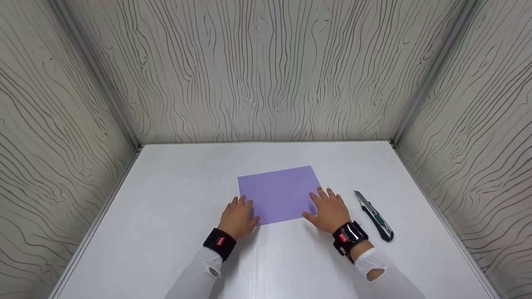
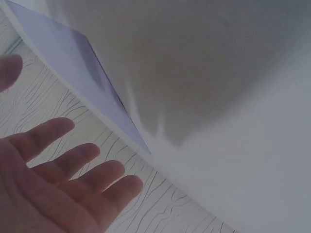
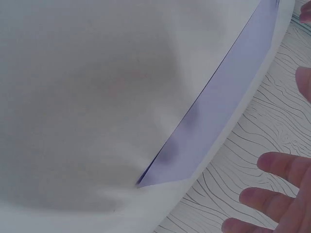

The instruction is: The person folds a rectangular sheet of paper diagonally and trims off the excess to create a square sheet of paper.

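A purple sheet of paper point(image 1: 279, 194) lies flat on the white table, turned slightly. At its lower left corner is my left hand point(image 1: 238, 217), fingers spread and reaching over the left edge in the head view. My right hand point(image 1: 329, 210) is at the paper's right edge, its fingers also spread, with the thumb near the lower right corner. In the left wrist view the fingers point(image 2: 77, 158) are relaxed with a gap between them and the paper point(image 2: 63, 53). The right wrist view likewise shows loosely extended fingers point(image 3: 267, 201) apart from the paper point(image 3: 209, 116).
A utility knife point(image 1: 376, 218) with a black and green handle lies right of my right hand, blade pointing away. The white table point(image 1: 183, 174) is bounded by wood-grain patterned panels point(image 1: 266, 74) at the back and both sides.
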### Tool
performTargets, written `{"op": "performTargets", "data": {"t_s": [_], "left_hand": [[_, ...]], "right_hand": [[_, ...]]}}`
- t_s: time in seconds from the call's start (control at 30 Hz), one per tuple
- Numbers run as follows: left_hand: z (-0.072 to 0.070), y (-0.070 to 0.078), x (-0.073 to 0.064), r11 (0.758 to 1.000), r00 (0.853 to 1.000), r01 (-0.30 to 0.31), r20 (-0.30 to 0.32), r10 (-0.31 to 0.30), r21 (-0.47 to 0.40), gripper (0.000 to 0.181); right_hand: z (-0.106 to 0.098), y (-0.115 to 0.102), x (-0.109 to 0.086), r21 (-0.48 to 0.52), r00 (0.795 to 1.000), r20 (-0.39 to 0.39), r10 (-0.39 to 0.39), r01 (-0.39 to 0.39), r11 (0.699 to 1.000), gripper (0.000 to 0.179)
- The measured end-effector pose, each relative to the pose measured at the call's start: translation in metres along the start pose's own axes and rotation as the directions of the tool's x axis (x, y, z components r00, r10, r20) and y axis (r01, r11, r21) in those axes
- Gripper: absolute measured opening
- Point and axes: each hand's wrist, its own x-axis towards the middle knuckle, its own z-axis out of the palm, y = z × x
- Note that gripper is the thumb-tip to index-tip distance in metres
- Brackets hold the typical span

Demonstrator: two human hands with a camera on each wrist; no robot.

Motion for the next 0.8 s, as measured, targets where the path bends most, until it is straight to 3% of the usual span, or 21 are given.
{"op": "performTargets", "data": {"t_s": [0.23, 0.4, 0.57, 0.8], "left_hand": [[0.012, 0.022, 0.025, 0.999, 0.998, 0.036, 0.049, -0.036, 0.006, 0.053], [0.026, 0.030, 0.036, 0.997, 0.994, 0.072, 0.077, -0.075, 0.037, 0.060], [0.037, 0.031, 0.037, 0.994, 0.994, 0.076, 0.067, -0.081, 0.081, 0.055], [0.035, 0.031, 0.032, 0.994, 0.996, 0.052, 0.071, -0.059, 0.095, 0.047]], "right_hand": [[0.010, -0.001, 0.022, 0.009, 0.999, 0.030, -0.028, 0.028, 1.000, 0.057], [0.022, 0.001, 0.031, 0.044, 0.997, 0.073, -0.007, 0.004, 0.999, 0.052], [0.025, -0.002, 0.032, 0.089, 0.992, 0.128, 0.004, -0.015, 0.996, 0.041], [0.022, -0.002, 0.029, 0.137, 0.984, 0.178, 0.009, -0.034, 0.990, 0.041]]}}
